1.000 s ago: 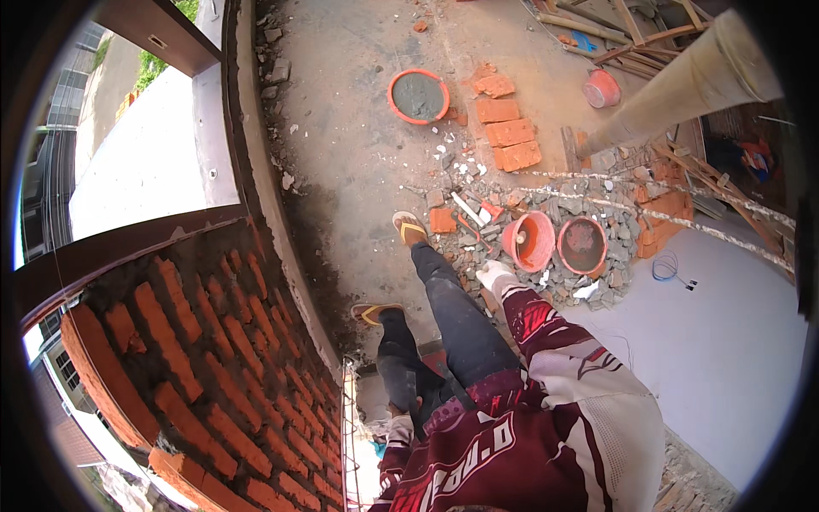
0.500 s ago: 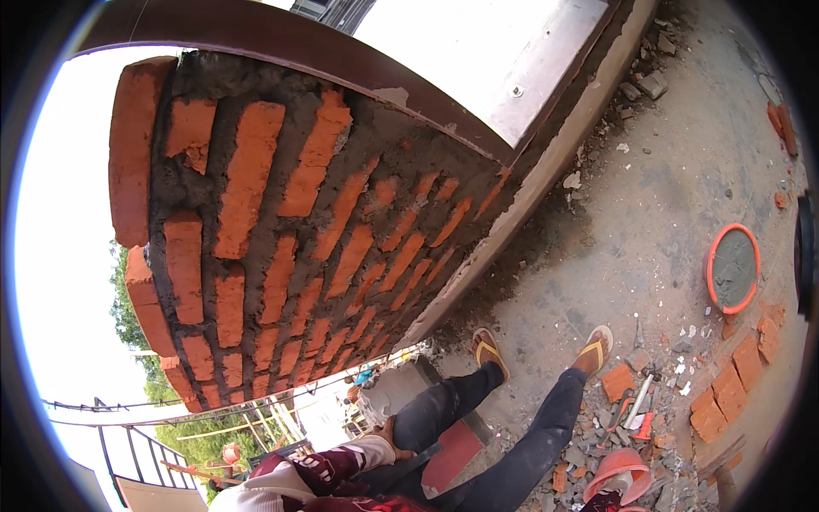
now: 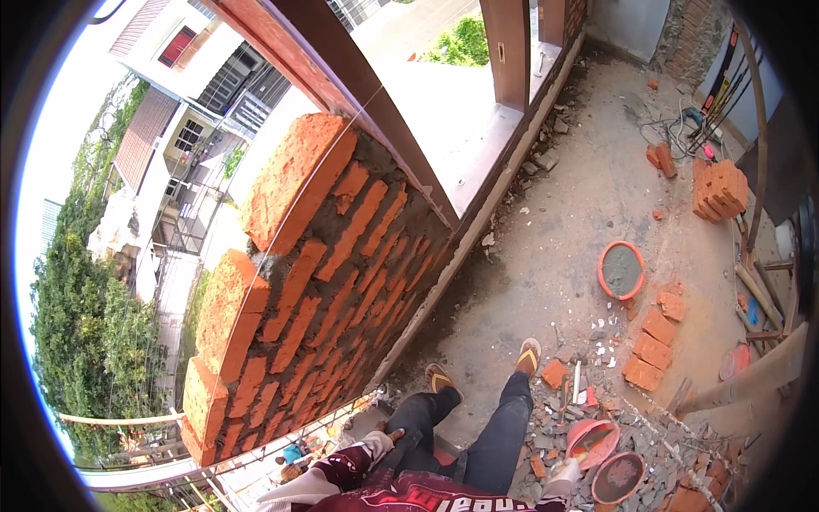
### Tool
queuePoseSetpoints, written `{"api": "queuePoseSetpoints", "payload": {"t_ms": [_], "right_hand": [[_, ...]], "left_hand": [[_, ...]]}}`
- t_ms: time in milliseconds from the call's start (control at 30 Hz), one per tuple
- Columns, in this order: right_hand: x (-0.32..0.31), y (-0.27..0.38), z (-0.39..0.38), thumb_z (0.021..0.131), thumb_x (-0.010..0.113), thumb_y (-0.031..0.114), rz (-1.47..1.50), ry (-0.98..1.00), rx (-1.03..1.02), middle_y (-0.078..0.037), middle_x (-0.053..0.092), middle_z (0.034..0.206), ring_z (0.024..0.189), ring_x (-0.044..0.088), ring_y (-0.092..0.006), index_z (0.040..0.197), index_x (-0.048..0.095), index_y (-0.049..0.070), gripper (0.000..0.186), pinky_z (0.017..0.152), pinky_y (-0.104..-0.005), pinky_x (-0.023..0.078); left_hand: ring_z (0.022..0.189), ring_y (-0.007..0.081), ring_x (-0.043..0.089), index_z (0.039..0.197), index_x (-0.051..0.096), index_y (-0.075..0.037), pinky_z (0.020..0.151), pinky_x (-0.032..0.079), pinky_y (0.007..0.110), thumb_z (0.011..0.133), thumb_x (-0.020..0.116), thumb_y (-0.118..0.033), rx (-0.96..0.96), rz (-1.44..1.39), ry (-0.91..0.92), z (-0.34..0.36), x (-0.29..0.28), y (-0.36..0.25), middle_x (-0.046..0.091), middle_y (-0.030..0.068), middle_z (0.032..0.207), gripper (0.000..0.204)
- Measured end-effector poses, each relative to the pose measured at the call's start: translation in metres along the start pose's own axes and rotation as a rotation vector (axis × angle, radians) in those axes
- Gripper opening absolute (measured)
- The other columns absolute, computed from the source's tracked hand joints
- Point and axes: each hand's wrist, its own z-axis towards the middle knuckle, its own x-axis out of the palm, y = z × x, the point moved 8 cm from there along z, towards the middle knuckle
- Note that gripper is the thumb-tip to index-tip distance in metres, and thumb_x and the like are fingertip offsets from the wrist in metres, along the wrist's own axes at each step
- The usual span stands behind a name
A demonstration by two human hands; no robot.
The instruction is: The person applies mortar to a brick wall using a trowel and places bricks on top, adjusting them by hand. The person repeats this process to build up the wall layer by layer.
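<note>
My left hand point(image 3: 395, 435) rests on my left thigh, its fingers bent and partly hidden against the dark trousers. On the right, my right hand point(image 3: 573, 466) reaches to a pink plastic bowl point(image 3: 604, 435), whose opening shows a brownish shape. The fingers there are too small and blurred to tell their grip. Just beside it sits a second round bowl point(image 3: 618, 480) with grey contents. To my left rises a wall of orange bricks point(image 3: 294, 282) in dark wet mortar, with a thin string line along its top bricks.
An orange-rimmed basin of grey mortar point(image 3: 622, 270) stands on the concrete floor. Near it lie a row of loose bricks point(image 3: 653, 337) and, farther off, a brick stack point(image 3: 718, 189). A hammer point(image 3: 577, 382) lies among rubble point(image 3: 546, 435). A dark window frame point(image 3: 510, 55) borders the wall.
My view has swung, bringing in more of the street on the left and the floor on the right. The pink bowl sits differently, with its opening now showing. My left hand stays on my thigh.
</note>
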Motion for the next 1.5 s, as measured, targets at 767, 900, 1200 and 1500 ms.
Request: {"api": "queuePoseSetpoints", "payload": {"t_ms": [767,900,1200,1500], "right_hand": [[0.468,0.17,-0.446,0.101,0.063,0.029,0.225,1.075,0.232,-0.005,0.058,0.082,0.056,0.055,-0.0151,0.107,0.052,0.013,0.02,0.045,-0.0319,0.049],[0.468,0.189,-0.458,0.101,0.062,0.029,0.216,1.066,0.077,-0.005,0.057,0.078,0.052,0.055,-0.0165,0.104,0.051,0.012,0.02,0.044,-0.0335,0.048],[0.453,0.211,-0.459,0.101,0.063,0.027,-0.099,1.075,-0.349,-0.006,0.057,0.076,0.054,0.059,-0.0165,0.108,0.049,0.004,0.028,0.045,-0.0342,0.052],[0.393,0.192,-0.471,0.098,0.064,0.029,-0.387,1.108,-0.548,-0.007,0.06,0.085,0.061,0.061,-0.0141,0.125,0.05,0.006,0.039,0.053,-0.0329,0.055]], "left_hand": [[0.088,0.0265,0.069,0.123,0.069,-0.006,0.079,0.054,0.04,0.097,0.073,-0.036,0.347,-0.605,-0.117,0.015,-0.099,0.161,0.074,0.013,0.103,0.039],[0.088,0.0258,0.069,0.124,0.069,-0.007,0.078,0.054,0.04,0.098,0.073,-0.036,0.344,-0.605,-0.091,0.013,-0.095,0.16,0.075,0.0126,0.103,0.039],[0.087,0.0242,0.07,0.125,0.068,-0.007,0.076,0.054,0.038,0.099,0.072,-0.035,0.363,-0.576,-0.058,0.013,-0.1,0.153,0.075,0.0117,0.103,0.039],[0.087,0.0225,0.071,0.127,0.067,-0.008,0.073,0.055,0.037,0.1,0.071,-0.035,0.411,-0.453,-0.035,0.011,-0.13,0.133,0.075,0.0108,0.103,0.038]]}}
